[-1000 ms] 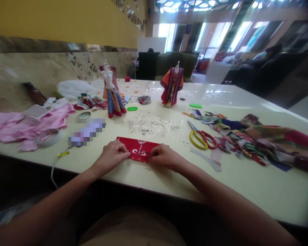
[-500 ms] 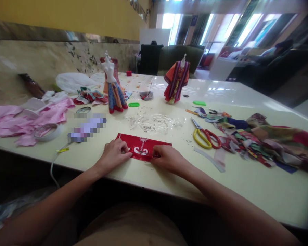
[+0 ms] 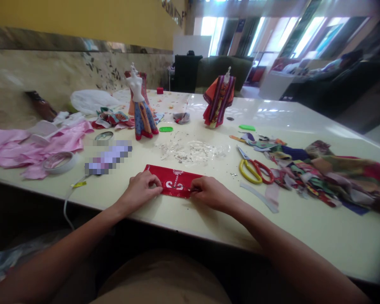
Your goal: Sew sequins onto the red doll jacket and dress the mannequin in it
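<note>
Two hands gripped one red cloth [image 3: 174, 183] lying flat near the front edge of the table [image 3: 209, 223]. The left hand [image 3: 142, 191], curled, pinched its left part, and the right hand [image 3: 211, 193], nearly closed, pinched its right end. Behind stood two dressed figures, the left mannequin [image 3: 142, 114] and the right mannequin [image 3: 220, 101]. One pair of scissors [image 3: 251, 169] lay beside one scrap heap [image 3: 319, 173].
</note>
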